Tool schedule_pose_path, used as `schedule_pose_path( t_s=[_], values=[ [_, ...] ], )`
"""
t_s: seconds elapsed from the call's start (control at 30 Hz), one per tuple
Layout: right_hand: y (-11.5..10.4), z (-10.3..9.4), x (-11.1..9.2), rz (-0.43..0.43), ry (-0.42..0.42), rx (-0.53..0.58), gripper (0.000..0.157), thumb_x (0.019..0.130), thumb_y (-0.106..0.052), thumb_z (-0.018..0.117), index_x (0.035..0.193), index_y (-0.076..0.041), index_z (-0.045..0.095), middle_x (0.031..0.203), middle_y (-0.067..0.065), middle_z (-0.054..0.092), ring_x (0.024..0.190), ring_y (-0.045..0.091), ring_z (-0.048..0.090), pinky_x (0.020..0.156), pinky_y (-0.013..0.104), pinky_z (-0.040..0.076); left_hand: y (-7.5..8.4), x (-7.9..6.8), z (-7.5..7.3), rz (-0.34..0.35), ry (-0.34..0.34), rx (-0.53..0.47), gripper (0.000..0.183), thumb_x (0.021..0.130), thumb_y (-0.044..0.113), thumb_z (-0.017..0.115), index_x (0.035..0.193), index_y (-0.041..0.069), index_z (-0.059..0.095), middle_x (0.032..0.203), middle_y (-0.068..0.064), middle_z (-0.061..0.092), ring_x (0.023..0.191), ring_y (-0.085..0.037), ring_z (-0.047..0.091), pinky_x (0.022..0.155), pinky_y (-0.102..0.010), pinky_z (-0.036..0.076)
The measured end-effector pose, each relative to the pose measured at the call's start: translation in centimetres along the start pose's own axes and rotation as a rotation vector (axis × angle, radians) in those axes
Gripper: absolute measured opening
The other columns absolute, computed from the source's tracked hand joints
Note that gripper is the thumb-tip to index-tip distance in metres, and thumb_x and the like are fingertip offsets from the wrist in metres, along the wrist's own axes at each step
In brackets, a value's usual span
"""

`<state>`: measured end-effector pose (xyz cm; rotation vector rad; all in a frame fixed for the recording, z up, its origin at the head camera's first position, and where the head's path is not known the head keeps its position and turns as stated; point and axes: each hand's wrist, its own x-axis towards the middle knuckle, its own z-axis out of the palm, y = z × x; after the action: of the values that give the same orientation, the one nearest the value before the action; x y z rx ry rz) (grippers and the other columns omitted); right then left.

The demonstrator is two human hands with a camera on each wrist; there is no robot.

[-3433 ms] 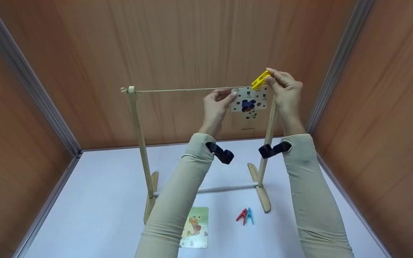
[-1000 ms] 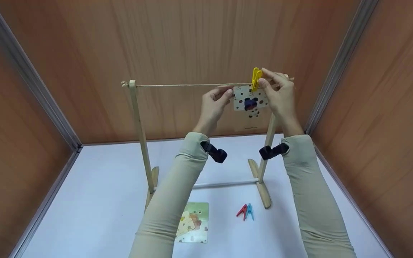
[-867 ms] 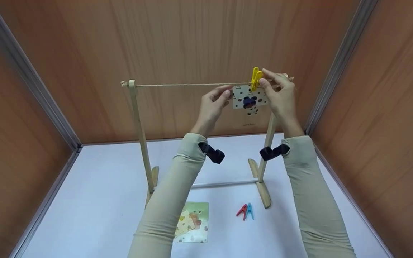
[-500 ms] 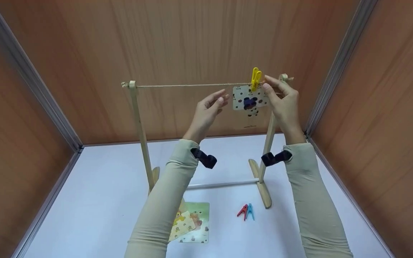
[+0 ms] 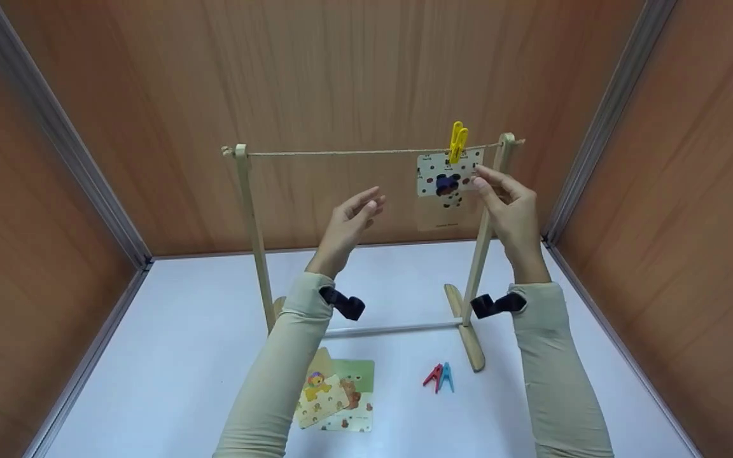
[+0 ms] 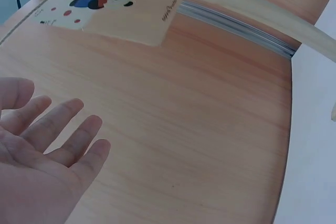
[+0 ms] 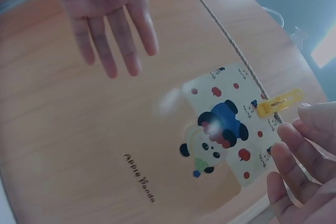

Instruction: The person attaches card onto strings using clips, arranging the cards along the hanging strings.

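A panda card (image 5: 430, 184) hangs from the rope (image 5: 341, 152), held there by a yellow clothespin (image 5: 458, 143) at its top edge. In the right wrist view the card (image 7: 226, 129) shows an apple pattern and lettering, upside down. My left hand (image 5: 345, 222) is in the air left of the card and apart from it, its fingers extended and bare in the left wrist view. Beside the card's right edge is my right hand (image 5: 514, 207), fingers loosely bent and holding nothing; whether a fingertip touches the card I cannot tell.
The rope runs between two wooden posts (image 5: 253, 235) joined below by a white rod (image 5: 398, 329). On the white table (image 5: 169, 356) lie a red clothespin (image 5: 433, 377), a blue clothespin (image 5: 446, 376), a yellowish card (image 5: 325, 401) and a green card (image 5: 359, 375), overlapping. Wood panels surround it.
The yellow clothespin went from my right hand onto the rope and card. My left hand let go of the card and moved down left; my right hand released the clothespin and lowered.
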<state>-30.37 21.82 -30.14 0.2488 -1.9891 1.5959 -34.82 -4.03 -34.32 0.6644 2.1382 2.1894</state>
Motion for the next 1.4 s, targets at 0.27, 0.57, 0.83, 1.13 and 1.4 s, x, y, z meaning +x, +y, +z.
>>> schedule_pose_path(
  t_s=[0.27, 0.57, 0.83, 1.13, 1.4],
  values=[
    [2.5, -0.1, -1.9, 0.093, -0.065, -0.016, 0.04, 0.093, -0.033, 0.063, 0.126, -0.011, 0.063, 0.121, 0.011, 0.066, 0.105, 0.009, 0.06, 0.089, 0.02, 0.047, -2.9, -1.9, -1.9, -0.069, 0.007, 0.04, 0.042, 0.103, 0.022, 0.044, 0.143, 0.011, 0.043, 0.142, -0.012, 0.051, 0.134, -0.026, 0.045, 0.114, -0.042, 0.032],
    [6.2, -0.3, -4.5, 0.228, -0.132, -0.022, 0.04, 0.092, -0.032, 0.064, 0.125, -0.009, 0.063, 0.099, -0.008, 0.069, 0.091, 0.007, 0.061, 0.084, 0.019, 0.047, -6.2, -4.0, -3.8, -0.153, 0.013, 0.063, 0.04, 0.102, 0.026, 0.047, 0.14, 0.013, 0.048, 0.138, -0.011, 0.055, 0.131, -0.027, 0.048, 0.113, -0.046, 0.033],
    [9.2, -0.7, -7.0, 0.328, -0.162, 0.016, 0.038, 0.094, -0.026, 0.062, 0.127, -0.006, 0.061, 0.115, 0.004, 0.069, 0.092, 0.008, 0.062, 0.087, 0.019, 0.049, -8.6, -5.8, -5.3, -0.211, 0.014, 0.088, 0.04, 0.102, 0.024, 0.048, 0.139, 0.01, 0.049, 0.138, -0.013, 0.055, 0.131, -0.03, 0.048, 0.112, -0.048, 0.033],
    [12.4, -1.2, -10.0, 0.423, -0.143, 0.03, 0.041, 0.093, -0.026, 0.063, 0.127, -0.002, 0.061, 0.114, 0.005, 0.069, 0.093, 0.009, 0.062, 0.085, 0.02, 0.049, -11.4, -7.9, -6.6, -0.247, 0.014, 0.125, 0.04, 0.101, 0.023, 0.049, 0.138, 0.007, 0.05, 0.134, -0.015, 0.058, 0.128, -0.034, 0.049, 0.111, -0.051, 0.033],
    [15.0, -1.1, -12.9, 0.494, -0.139, -0.018, 0.038, 0.092, -0.025, 0.066, 0.123, -0.004, 0.064, 0.11, 0.007, 0.07, 0.09, 0.009, 0.062, 0.081, 0.018, 0.049, -13.7, -10.2, -7.5, -0.297, 0.033, 0.199, 0.037, 0.101, 0.021, 0.049, 0.134, 0.003, 0.053, 0.129, -0.018, 0.061, 0.124, -0.036, 0.053, 0.11, -0.052, 0.034]
  ],
)
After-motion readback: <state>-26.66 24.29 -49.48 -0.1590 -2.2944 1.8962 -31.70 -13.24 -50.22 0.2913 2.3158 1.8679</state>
